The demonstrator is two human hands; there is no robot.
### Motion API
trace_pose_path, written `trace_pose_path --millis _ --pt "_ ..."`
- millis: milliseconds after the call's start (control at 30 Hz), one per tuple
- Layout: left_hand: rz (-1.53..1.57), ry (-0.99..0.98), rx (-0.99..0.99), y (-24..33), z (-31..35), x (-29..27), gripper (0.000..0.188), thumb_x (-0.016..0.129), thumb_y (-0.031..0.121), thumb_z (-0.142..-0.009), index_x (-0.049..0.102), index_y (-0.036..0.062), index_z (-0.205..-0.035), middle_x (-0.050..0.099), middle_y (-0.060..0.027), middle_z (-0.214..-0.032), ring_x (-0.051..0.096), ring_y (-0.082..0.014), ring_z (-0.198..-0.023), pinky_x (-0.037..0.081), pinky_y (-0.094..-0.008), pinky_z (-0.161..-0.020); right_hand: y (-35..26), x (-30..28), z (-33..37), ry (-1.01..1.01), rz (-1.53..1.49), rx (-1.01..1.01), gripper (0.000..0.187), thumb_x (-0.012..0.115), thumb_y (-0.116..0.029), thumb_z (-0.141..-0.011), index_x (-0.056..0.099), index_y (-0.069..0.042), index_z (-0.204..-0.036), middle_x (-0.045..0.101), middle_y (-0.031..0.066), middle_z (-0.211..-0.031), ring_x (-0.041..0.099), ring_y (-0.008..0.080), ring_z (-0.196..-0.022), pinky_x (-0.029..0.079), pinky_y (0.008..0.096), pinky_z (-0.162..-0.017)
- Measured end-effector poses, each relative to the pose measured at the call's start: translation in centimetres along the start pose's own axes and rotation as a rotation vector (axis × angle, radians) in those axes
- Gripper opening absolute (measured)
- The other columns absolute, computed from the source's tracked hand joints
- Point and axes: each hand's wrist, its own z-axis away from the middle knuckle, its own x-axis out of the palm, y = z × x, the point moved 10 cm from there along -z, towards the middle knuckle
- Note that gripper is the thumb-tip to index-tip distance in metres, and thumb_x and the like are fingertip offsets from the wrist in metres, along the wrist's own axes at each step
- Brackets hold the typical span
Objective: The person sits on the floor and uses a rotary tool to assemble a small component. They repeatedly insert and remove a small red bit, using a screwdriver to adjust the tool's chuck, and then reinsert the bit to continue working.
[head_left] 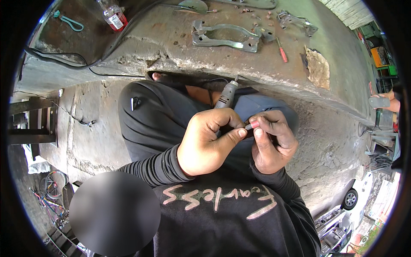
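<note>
My left hand point(209, 139) and my right hand point(274, 141) meet over my lap, both closed in a pinch. Between their fingertips is a small piece with a pinkish-red head point(255, 124) and a grey metal end point(248, 127). The right fingers grip its red part, while the left thumb and forefinger close at the grey end. Its exact kind is too small to tell. Just beyond the left hand, a grey handheld rotary tool point(227, 95) rests between my legs, its metal nose pointing away toward the ledge.
On the worn concrete ledge point(162, 47) lie a metal bracket point(224, 36), another metal part point(297, 23), a red-handled screwdriver point(282, 51) and torn cardboard point(317, 68). A bottle of red liquid point(113, 17) and black cable point(98, 60) are at left. Another person's foot point(385, 100) shows far right.
</note>
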Motion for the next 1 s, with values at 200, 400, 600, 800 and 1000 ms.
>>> trace_pose_path --millis 200,400,600,800,1000 --pt "0.035 0.026 0.006 -0.3 -0.2 -0.1 0.008 0.064 -0.004 -0.083 0.058 -0.0021 -0.077 0.060 -0.0068 -0.071 0.054 -0.0098 -0.069 0.044 -0.0255 -0.065 1.0 -0.2 0.1 0.031 -0.074 0.072 0.013 0.060 0.008 -0.084 0.064 0.003 -0.095 0.062 0.0135 -0.095 0.060 0.0127 -0.081 0.045 0.0197 -0.068" --pt "0.039 0.054 -0.011 -0.7 -0.2 -0.3 0.010 0.064 -0.005 -0.082 0.056 -0.0020 -0.077 0.058 -0.0061 -0.070 0.051 -0.0093 -0.067 0.043 -0.0253 -0.063 1.2 0.1 0.1 0.036 -0.070 0.068 0.014 0.061 0.008 -0.084 0.064 0.003 -0.096 0.061 0.0136 -0.097 0.060 0.0122 -0.081 0.043 0.0187 -0.067" --pt "0.053 0.061 -0.037 -1.1 -0.3 -0.3 0.010 0.063 -0.006 -0.082 0.055 -0.0020 -0.076 0.055 -0.0052 -0.068 0.049 -0.0081 -0.067 0.042 -0.0246 -0.062 1.4 0.3 0.2 0.025 -0.044 0.072 0.014 0.060 0.007 -0.085 0.064 0.001 -0.097 0.061 0.0131 -0.099 0.054 0.0053 -0.075 0.038 0.0149 -0.062" --pt "0.120 0.098 -0.055 -1.5 -0.4 -0.2 0.011 0.063 -0.007 -0.082 0.055 -0.0017 -0.075 0.055 -0.0030 -0.069 0.047 -0.0066 -0.067 0.041 -0.0233 -0.061 1.8 0.2 0.3 0.052 -0.056 0.070 0.014 0.060 0.006 -0.085 0.064 0.001 -0.097 0.061 0.0123 -0.099 0.051 0.0034 -0.074 0.036 0.0141 -0.061" --pt "0.090 0.104 -0.084 -1.9 -0.5 -0.4 0.011 0.062 -0.007 -0.082 0.055 -0.0016 -0.075 0.055 -0.0021 -0.068 0.046 -0.0056 -0.066 0.040 -0.0227 -0.060 1.9 0.4 0.2 0.038 -0.079 0.079 0.014 0.060 0.006 -0.085 0.063 0.003 -0.098 0.060 0.0131 -0.100 0.056 0.0089 -0.081 0.043 0.0174 -0.069"
